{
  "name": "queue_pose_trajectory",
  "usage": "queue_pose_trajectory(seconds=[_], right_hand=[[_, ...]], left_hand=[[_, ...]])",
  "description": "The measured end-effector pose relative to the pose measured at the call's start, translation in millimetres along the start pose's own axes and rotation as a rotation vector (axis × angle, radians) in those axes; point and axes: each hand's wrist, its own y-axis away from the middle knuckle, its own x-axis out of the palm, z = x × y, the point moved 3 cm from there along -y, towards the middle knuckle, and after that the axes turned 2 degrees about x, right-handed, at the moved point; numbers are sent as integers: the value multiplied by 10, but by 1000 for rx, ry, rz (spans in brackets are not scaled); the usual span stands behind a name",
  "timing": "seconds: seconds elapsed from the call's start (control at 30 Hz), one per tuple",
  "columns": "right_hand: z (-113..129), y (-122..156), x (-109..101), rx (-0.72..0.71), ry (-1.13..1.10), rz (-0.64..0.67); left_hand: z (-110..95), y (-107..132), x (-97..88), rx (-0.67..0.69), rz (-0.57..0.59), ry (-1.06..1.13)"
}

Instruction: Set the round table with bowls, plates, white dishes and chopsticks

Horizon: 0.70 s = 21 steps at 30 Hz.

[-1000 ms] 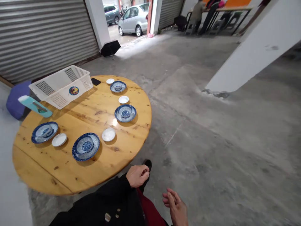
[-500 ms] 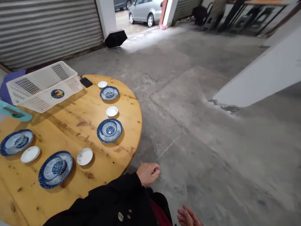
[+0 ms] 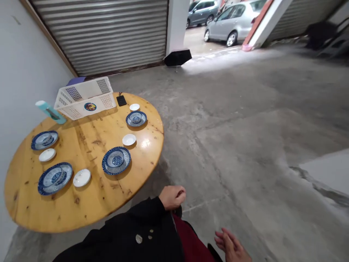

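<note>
My left hand, in a black sleeve, is curled loosely just off the near edge of a round pine table and holds nothing I can see. My right hand hangs low at the bottom of the view, fingers slightly spread, touching nothing. On the table stand several blue-and-white bowls on matching plates, the nearest closest to my left hand. Several small white saucers lie among them, one near the front. A white plastic basket and a black phone sit at the far edge.
A teal bottle-like object lies at the table's far left edge, beside a pale wall. Concrete floor spreads right of the table. Beyond are a metal roller shutter, an open black umbrella and a silver car.
The view has swung, so the table now sits whole at the left and the shutter stands further right. My hands have barely moved, and nothing on the table has shifted.
</note>
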Motion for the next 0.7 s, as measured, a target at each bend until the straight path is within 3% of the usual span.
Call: queue_pose_trajectory(seconds=[0.13,0.23,0.33,0.47,0.6,0.7], right_hand=[[675,-679,-280,-112,22,4],[1043,-1097,-249,-162,10,37],[1297,-1423,5,-161,-1,100],[1578,-1726,543,-155,38,246],[1948,-2158,965,-190,123,462],[2319,-2708,1057,-174,160,407]], left_hand=[[-287,-402,-47,-59,-148,73],[-357,-605,-1,-99,-152,102],[-342,-832,1,-168,-155,117],[-278,-1343,-112,-259,-198,155],[-220,-2139,-323,-252,-224,166],[-179,-2821,-562,-231,-223,165]])
